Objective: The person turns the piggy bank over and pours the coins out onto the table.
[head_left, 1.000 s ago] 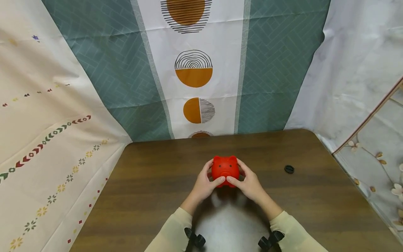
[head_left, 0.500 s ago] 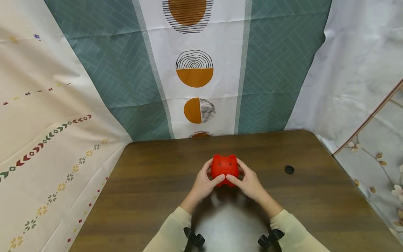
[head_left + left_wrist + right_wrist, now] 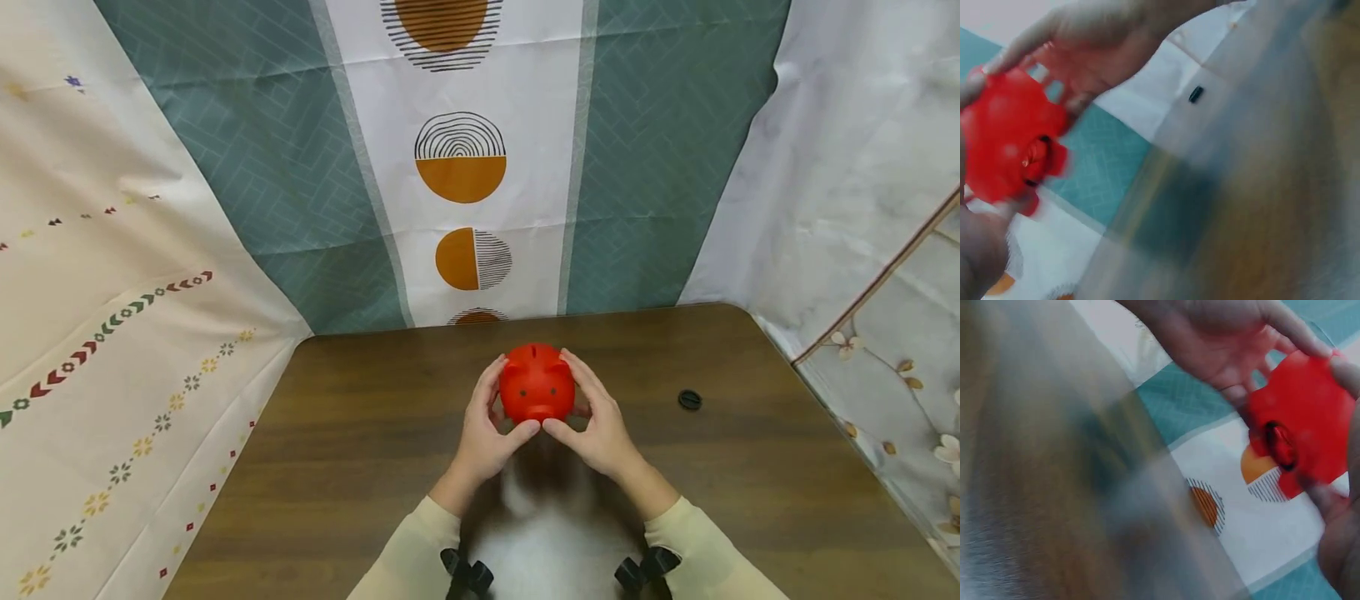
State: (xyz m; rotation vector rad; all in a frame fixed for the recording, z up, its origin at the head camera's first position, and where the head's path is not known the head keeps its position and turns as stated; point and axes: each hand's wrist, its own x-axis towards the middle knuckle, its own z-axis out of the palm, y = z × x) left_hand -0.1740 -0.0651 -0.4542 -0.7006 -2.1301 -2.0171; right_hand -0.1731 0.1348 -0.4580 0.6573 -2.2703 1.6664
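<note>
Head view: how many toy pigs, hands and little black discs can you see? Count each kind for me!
1 pig, held in the hands
2 hands: left hand, right hand
1 black disc, on the table
Total: 4

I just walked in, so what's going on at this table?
A person is holding a red piggy bank up off the brown table. The left hand grips one side and the right hand grips the other, with both thumbs near its snout. The face is turned toward the person, and the wrist views show a round opening in its underside. A small black disc lies on the table, off to the person's right, untouched.
</note>
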